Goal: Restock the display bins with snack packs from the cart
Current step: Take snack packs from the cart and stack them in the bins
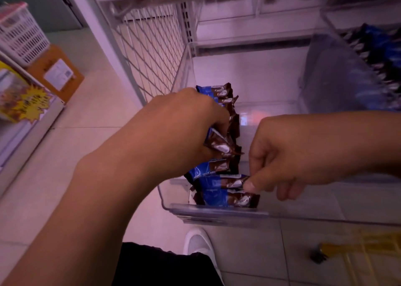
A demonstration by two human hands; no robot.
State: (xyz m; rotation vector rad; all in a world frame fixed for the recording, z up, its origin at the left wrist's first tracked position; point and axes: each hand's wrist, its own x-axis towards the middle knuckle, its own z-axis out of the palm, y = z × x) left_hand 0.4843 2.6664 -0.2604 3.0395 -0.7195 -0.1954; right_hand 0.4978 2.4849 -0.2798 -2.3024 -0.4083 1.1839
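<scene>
In the head view, the left hand [184, 125] grips a bunch of blue-and-brown snack packs [221, 144] over the left side of the clear display bin [217, 215]. The right hand [288, 155] pinches the end of one pack [221, 182] lying near the bin's front wall, just behind another pack [225, 199].

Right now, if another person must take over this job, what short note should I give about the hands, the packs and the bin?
Left hand: grips a bunch of blue-and-brown snack packs over the clear bin.
Right hand: its fingers pinch the end of one pack lying in the bin.
Done: a row of packs lies along the bin's left side.
Left: set down the held packs; the bin's right part holds no packs. The neighbouring bin already holds packs.
</scene>
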